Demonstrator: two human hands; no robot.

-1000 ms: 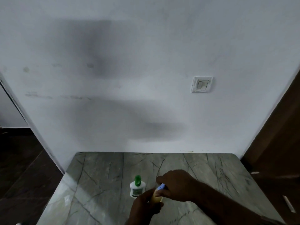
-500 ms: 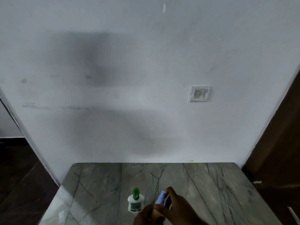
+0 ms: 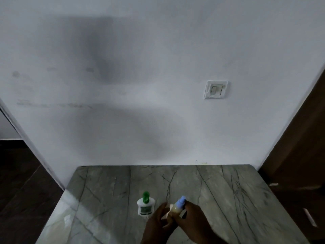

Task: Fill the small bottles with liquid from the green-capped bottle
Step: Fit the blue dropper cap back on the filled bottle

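A white bottle with a green cap stands upright on the grey marble table, near its front middle. Just right of it I hold a small bottle with a blue cap and yellowish liquid inside. My right hand wraps the small bottle from the right. My left hand touches its lower left side, fingers curled around something pale that I cannot make out.
The table butts against a white wall with a light switch at the right. A dark wooden door or panel stands to the right, and dark floor lies to the left.
My right hand slid off the blue cap, which now shows uncovered, and holds the small bottle lower. The view tilted up, then partly back.
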